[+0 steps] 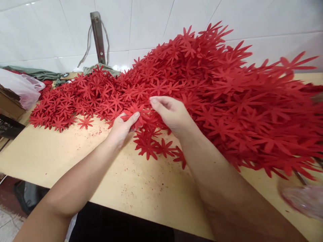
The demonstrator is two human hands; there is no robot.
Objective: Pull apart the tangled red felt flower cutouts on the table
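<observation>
I see the left hand [120, 129] pinching a red flower cutout [136, 116] between thumb and fingers at the near edge of the large red cutout pile [227, 94]. The right hand [171, 112] is curled, fingers narrow, touching the same cutout from the pile side; whether it grips is, from this angle, unclear. A single loose cutout [85, 122] lies on the wooden table [75, 158], left of the pile's near edge. A plastic bag [21, 88] sits beyond the pile's left end.

I see a heap of plain bright-red star-shaped fabric flower cutouts [202, 87] covering my pale yellowish-tan wooden worktop [75, 158], speckled with red dust, against glossy white wall tiles [151, 23].
</observation>
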